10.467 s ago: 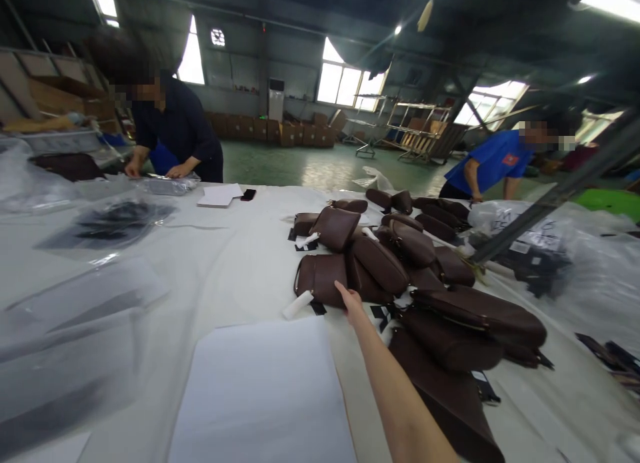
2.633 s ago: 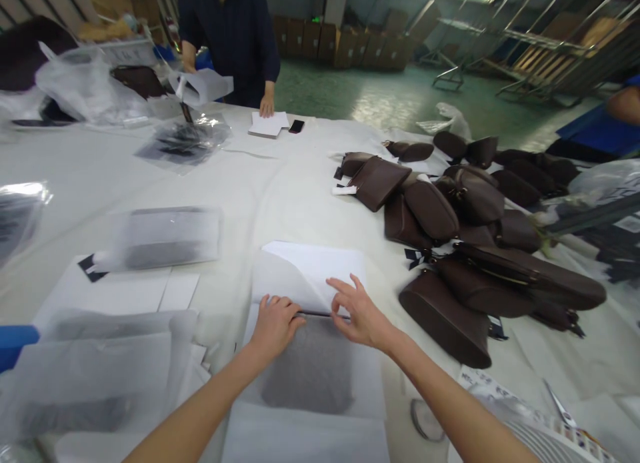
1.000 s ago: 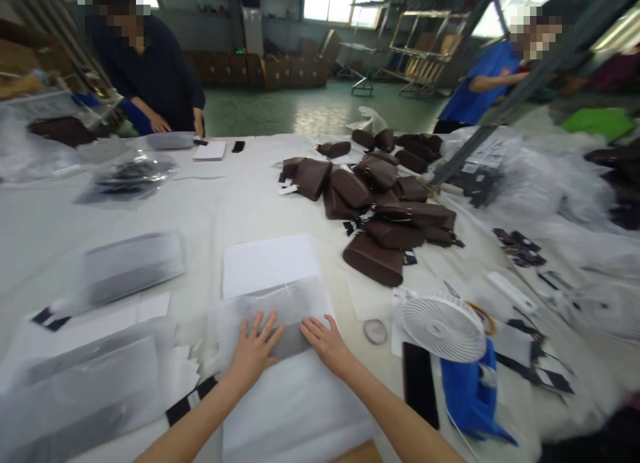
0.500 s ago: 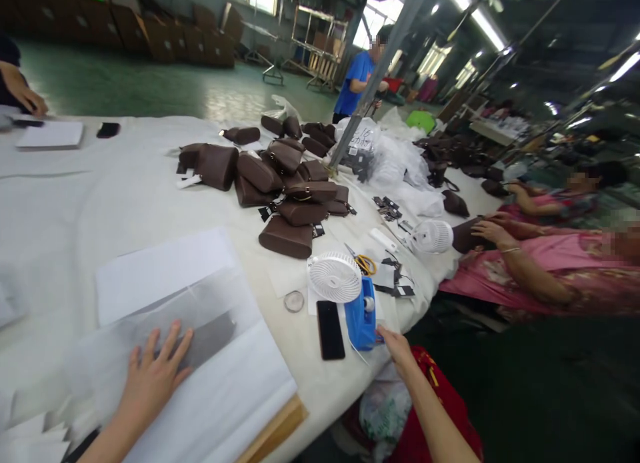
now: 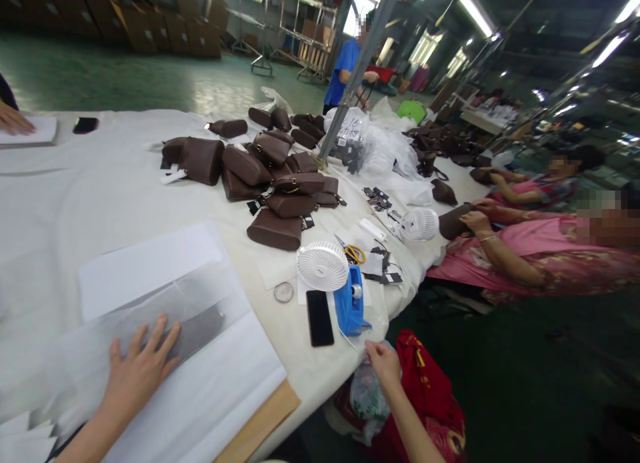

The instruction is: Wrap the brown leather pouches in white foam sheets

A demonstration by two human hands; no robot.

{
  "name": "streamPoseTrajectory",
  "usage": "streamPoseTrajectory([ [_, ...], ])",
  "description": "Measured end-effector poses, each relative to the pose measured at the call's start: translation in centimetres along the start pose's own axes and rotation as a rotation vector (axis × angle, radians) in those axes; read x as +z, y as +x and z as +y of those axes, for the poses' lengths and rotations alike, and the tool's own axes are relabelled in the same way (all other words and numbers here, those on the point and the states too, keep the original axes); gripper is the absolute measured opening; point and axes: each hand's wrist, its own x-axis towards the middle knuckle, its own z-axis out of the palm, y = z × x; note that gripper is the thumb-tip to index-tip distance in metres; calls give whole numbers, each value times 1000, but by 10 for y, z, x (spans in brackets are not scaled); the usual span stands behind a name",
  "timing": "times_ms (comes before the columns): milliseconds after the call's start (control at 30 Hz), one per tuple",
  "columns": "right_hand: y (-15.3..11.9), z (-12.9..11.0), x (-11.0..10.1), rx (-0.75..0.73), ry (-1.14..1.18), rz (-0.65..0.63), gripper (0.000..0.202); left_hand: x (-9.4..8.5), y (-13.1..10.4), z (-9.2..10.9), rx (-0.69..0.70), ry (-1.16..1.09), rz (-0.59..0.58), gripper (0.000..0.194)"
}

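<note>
Translucent white sheet [image 5: 200, 286] lies tabletop under the left hand [image 5: 143, 366], spread, gripping nothing; 1 flat dark grey item [image 5: 204, 331] shows through. The right hand [image 5: 384, 362] bunches its fingers, any hold unclear, near 1 blue plastic dispenser [image 5: 349, 306]; beyond, 1 black rectangular phone [image 5: 320, 318], 2 round white fans [image 5: 323, 266].

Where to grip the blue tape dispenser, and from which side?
Probably across the long sides of the blue tape dispenser, from above on the right hand's side. It is elongated, with one end toward that hand; the fan crowds its far end, the phone lies just left.
</note>
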Motion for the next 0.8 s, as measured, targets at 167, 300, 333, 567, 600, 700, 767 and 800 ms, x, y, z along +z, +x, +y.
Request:
streamPoseTrajectory([
  [167, -8, 12, -5, 41, -174, 22, 31, 18, 9, -3, 42, -6, 58, 41],
  [300, -15, -14, 15, -51, -227, -66, 38, 15, 21, 1, 155, -19, 56, 38],
  [333, -19, -34, 31, -115, -183, -142, 40, 13, 24, 3, 158, -21, 58, 38],
  [567, -114, -231, 166, -471, 404, -777, 39, 4, 34, 7, 157, -77, 68, 35],
  [600, -124, -248, 181, -475, 450, -810, 40, 2, 34, 7, 166, -84, 62, 35],
  [700, -139, -272, 217, -436, 493, -846, 42, -6, 37, 8, 187, -107, 31, 38],
  [767, -141, -275, 235, -399, 469, -839, 42, -13, 43, 12, 167, -128, 4, 45],
  [800, -141, -274, 242, -385, 450, -829, 41, -17, 48, 14, 151, -137, -10, 49],
])
